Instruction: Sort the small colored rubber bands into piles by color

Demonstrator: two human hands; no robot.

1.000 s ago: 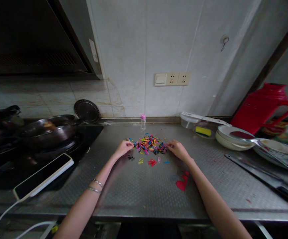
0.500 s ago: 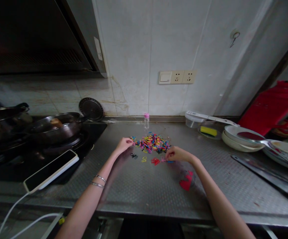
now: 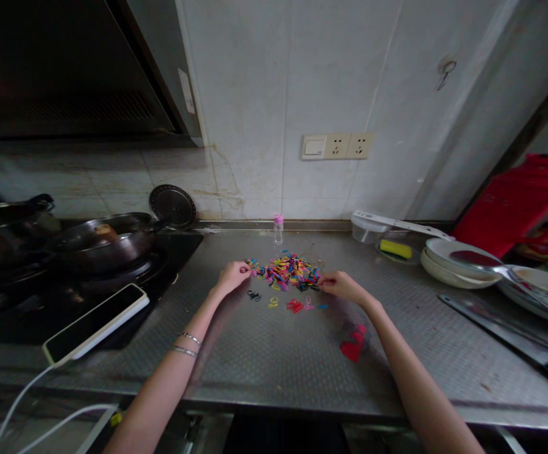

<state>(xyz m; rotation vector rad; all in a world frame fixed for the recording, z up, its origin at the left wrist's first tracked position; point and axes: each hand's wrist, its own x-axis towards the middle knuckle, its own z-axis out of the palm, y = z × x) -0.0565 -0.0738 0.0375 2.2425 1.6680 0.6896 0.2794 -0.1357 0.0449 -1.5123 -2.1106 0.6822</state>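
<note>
A heap of small multicoloured rubber bands (image 3: 290, 270) lies on the steel counter. At its left end, my left hand (image 3: 233, 276) is closed in a pinch beside pink bands; what it holds is too small to make out. My right hand (image 3: 342, 285) pinches at the heap's right edge, near dark bands, its fingertips' contents hidden. In front of the heap, sorted by colour, lie black bands (image 3: 253, 295), yellow bands (image 3: 273, 302), red bands (image 3: 295, 306), pink bands (image 3: 308, 303) and blue bands (image 3: 323, 306).
Behind the heap stands a clear bottle (image 3: 278, 232) with a pink cap. A clear bag with red hearts (image 3: 354, 343) lies near my right forearm. Left are a phone (image 3: 96, 321) and a pan (image 3: 106, 246) on the stove; right, a sponge (image 3: 396, 249), bowls (image 3: 458, 271) and a knife (image 3: 501, 331).
My right hand has moved up and slightly right, from the pink bands in the front row to the heap's right edge. The pink and blue bands now show fully. My left hand stays nearly still.
</note>
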